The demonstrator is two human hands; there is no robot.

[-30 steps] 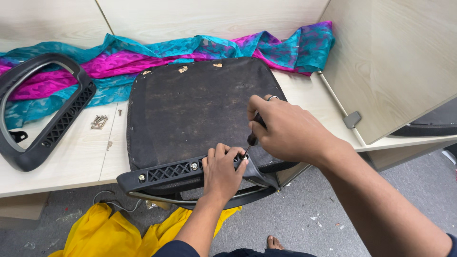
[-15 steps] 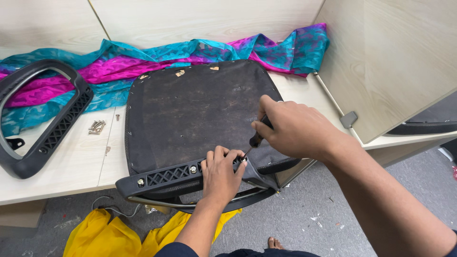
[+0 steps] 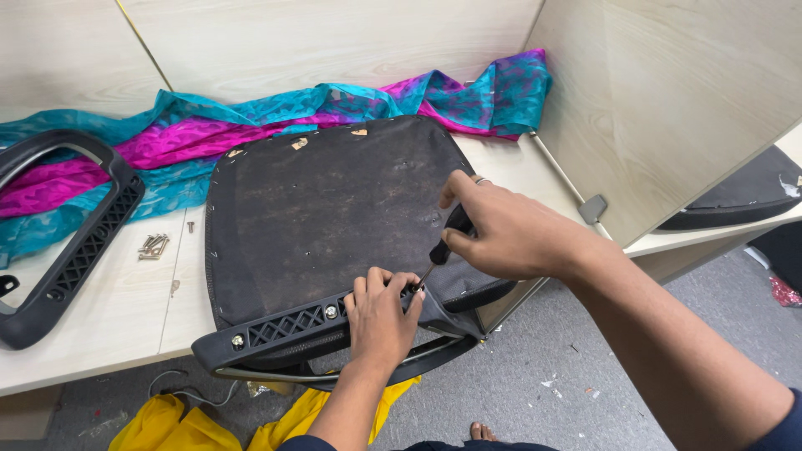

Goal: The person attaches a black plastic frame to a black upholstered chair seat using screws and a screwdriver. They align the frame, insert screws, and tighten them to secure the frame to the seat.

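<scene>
Steadying the black latticed plastic armrest point(image 3: 292, 321) on the upturned dark fabric-covered seat base point(image 3: 326, 213), left hand point(image 3: 380, 313) presses flat, holding nothing. Right hand point(image 3: 505, 230), grip closed on a black-handled screwdriver point(image 3: 441, 246); keep the shaft square, pressing firmly.

The only view is from the head, looking steeply down and forward, close above the desk edge point(image 3: 100, 367). The partition wall point(image 3: 334, 42) stands at 12 o'clock, grey floor point(image 3: 535, 376) at 6 o'clock.
</scene>
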